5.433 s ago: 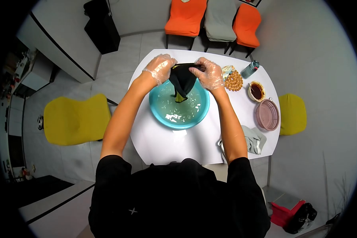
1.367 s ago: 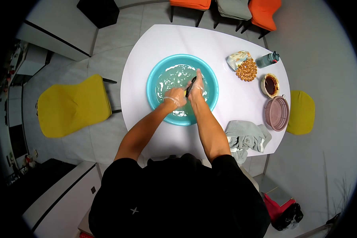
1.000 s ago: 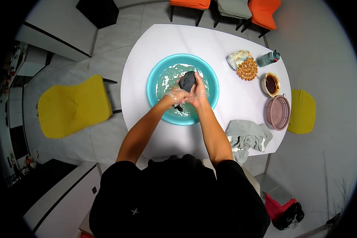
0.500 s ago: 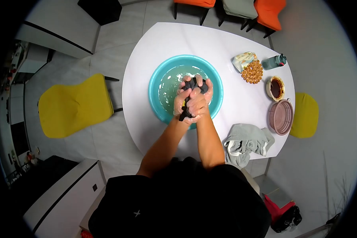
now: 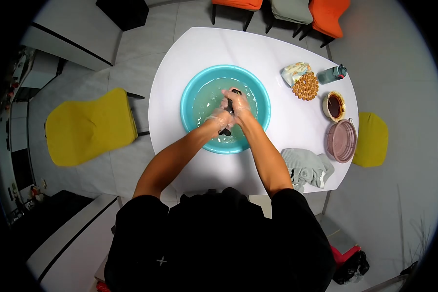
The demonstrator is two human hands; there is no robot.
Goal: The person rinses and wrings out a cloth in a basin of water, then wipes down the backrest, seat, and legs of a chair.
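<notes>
A turquoise basin (image 5: 187,109) of cloudy water stands on the white table (image 5: 173,85). Over the water, a dark cloth (image 5: 230,105) is bunched and twisted between my two hands. My left hand (image 5: 220,119), in a clear plastic glove, is wrapped round its lower end, and a dark tip shows beneath the fingers. My right hand (image 5: 238,103), gloved too, grips the upper part slightly higher and to the right. Both hands touch each other, so much of the cloth is hidden.
Right of the basin are a patterned packet (image 5: 295,73), a round beaded mat (image 5: 305,86), a bottle (image 5: 332,74), a bowl of dark liquid (image 5: 335,106), a pink basket (image 5: 341,141) and a grey garment (image 5: 306,165). Yellow chairs (image 5: 92,127) flank the table.
Earlier the cloth hung spread between my raised hands. It was then gathered into a bundle, and since half a second ago my hands have shifted from cupped together to one above the other.
</notes>
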